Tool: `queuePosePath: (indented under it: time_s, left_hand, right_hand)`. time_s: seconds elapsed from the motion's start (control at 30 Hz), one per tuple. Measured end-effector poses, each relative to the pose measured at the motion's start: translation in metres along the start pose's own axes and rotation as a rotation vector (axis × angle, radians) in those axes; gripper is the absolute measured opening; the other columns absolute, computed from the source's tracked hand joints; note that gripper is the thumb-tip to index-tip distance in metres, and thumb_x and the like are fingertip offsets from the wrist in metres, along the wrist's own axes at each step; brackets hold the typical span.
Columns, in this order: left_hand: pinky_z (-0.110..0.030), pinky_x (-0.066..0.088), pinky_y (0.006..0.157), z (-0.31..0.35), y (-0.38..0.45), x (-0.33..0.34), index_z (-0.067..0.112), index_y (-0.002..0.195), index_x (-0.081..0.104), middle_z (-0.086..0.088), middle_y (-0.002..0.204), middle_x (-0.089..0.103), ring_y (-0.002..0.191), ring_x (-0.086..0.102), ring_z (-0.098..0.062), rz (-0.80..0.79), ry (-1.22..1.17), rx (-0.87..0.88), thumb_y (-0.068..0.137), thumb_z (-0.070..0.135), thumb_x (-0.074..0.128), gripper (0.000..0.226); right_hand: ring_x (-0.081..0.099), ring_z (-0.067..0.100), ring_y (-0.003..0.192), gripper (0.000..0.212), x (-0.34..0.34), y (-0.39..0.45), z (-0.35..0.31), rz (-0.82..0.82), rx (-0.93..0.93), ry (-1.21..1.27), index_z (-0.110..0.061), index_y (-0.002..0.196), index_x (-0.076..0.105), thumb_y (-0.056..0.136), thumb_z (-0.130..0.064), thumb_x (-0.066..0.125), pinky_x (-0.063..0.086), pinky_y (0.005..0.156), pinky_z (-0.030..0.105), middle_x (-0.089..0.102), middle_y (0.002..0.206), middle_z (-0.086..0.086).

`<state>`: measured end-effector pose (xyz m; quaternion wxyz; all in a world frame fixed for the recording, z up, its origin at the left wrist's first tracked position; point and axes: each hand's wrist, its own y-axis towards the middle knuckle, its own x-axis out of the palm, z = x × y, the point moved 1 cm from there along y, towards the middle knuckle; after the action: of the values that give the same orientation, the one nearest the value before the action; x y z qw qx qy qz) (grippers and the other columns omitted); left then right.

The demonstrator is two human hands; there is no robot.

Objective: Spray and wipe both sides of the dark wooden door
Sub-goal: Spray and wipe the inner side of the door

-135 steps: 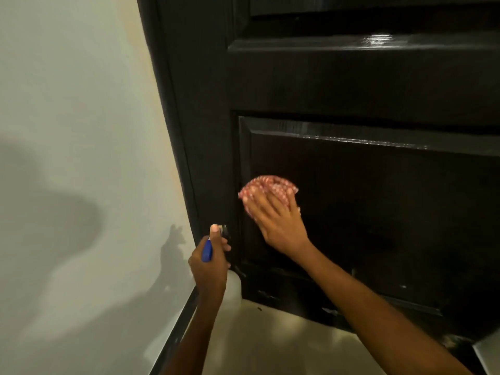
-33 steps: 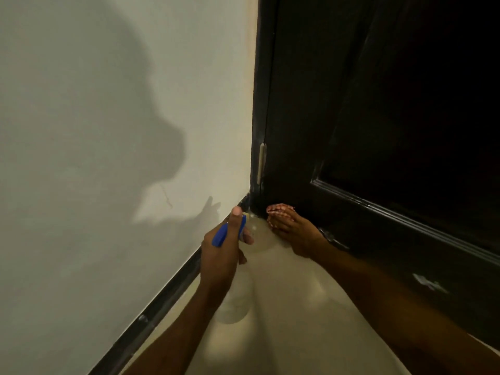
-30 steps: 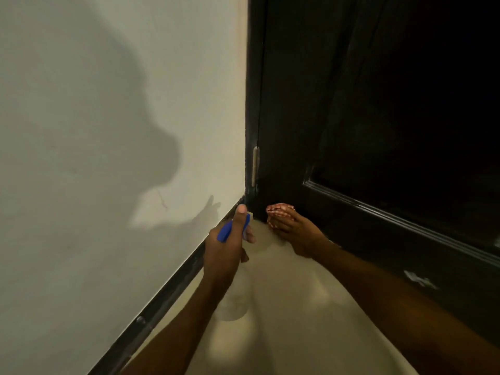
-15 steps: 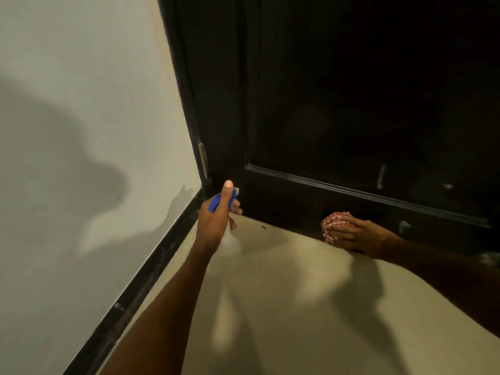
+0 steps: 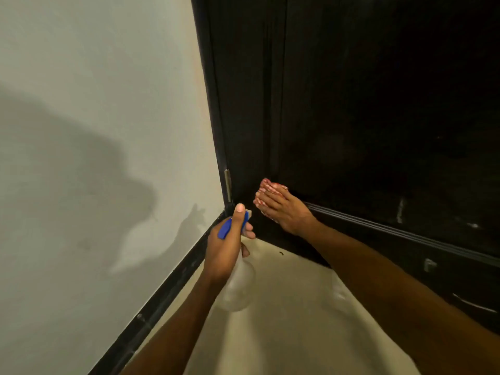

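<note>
The dark wooden door [image 5: 378, 109] fills the right half of the head view, its lower panel moulding running down to the right. My right hand [image 5: 284, 209] presses a red-and-white patterned cloth [image 5: 266, 185] flat against the door's lower left corner, fingers straight over it. My left hand [image 5: 228, 247] grips a clear spray bottle [image 5: 239, 288] with a blue trigger head [image 5: 230, 226], thumb on top, nozzle facing the door's bottom corner.
A pale wall [image 5: 94, 131] stands on the left with a black skirting strip [image 5: 162, 293] along its base. A metal hinge [image 5: 228, 185] sits at the door's left edge. The beige floor [image 5: 297, 320] lies below my arms.
My right hand with the cloth has slid left and up from the door's bottom rail to the lower left corner near the hinge. My left hand keeps hold of the bottle.
</note>
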<state>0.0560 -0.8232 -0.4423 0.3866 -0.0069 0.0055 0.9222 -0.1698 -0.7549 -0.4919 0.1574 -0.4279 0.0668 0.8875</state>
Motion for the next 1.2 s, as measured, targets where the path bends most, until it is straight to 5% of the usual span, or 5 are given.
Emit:
queuePosePath:
  time_s: [0.23,0.7,0.87,0.97,1.2]
  left_hand:
    - [-0.008,0.049,0.052,0.012,0.009,-0.014,0.005,0.103,0.072,-0.016,0.089,0.072,0.06,0.064,-0.01,0.07,-0.028,0.003,0.082,0.066,0.042,0.071]
    - [-0.04,0.054,0.068,0.016,0.008,0.028,0.014,0.093,0.072,-0.009,0.08,0.07,0.075,0.066,-0.025,-0.007,-0.046,-0.02,0.081,0.068,0.048,0.06]
    - [-0.033,0.054,0.064,0.004,0.006,0.008,0.015,0.097,0.073,-0.006,0.081,0.071,0.075,0.068,-0.021,0.029,-0.069,-0.007,0.079,0.073,0.048,0.065]
    - [-0.021,0.053,0.06,-0.001,0.006,-0.001,0.012,0.093,0.072,-0.006,0.078,0.072,0.068,0.066,-0.014,0.064,-0.057,0.002,0.079,0.073,0.044,0.069]
    - [-0.031,0.053,0.06,-0.011,0.013,0.001,0.011,0.091,0.072,-0.007,0.078,0.071,0.064,0.065,-0.014,0.088,-0.051,-0.024,0.083,0.07,0.045,0.066]
  right_hand:
    - [-0.015,0.033,0.153,0.075,0.014,-0.01,0.005,0.013,-0.027,-0.004,-0.019,0.16,-0.006,0.101,-0.027,0.04,-0.014,0.122,0.051,-0.012,0.167,0.014]
    - [-0.028,0.029,0.145,0.082,0.039,-0.092,0.037,-0.054,0.026,-0.021,-0.027,0.156,-0.02,0.101,-0.038,0.041,-0.043,0.099,0.051,-0.028,0.16,0.008]
    - [-0.034,0.027,0.141,0.078,0.014,-0.046,0.018,-0.02,0.049,-0.013,-0.023,0.154,-0.024,0.103,-0.034,0.034,-0.047,0.093,0.05,-0.033,0.156,0.008]
    - [-0.03,0.03,0.147,0.076,-0.011,-0.011,0.014,0.072,0.09,-0.011,-0.019,0.158,-0.016,0.102,-0.035,0.033,-0.037,0.105,0.054,-0.03,0.161,0.011]
    - [-0.017,0.029,0.153,0.089,-0.057,0.007,0.061,0.347,0.271,0.055,-0.018,0.16,-0.007,0.093,-0.041,0.047,-0.01,0.12,0.059,-0.021,0.165,0.011]
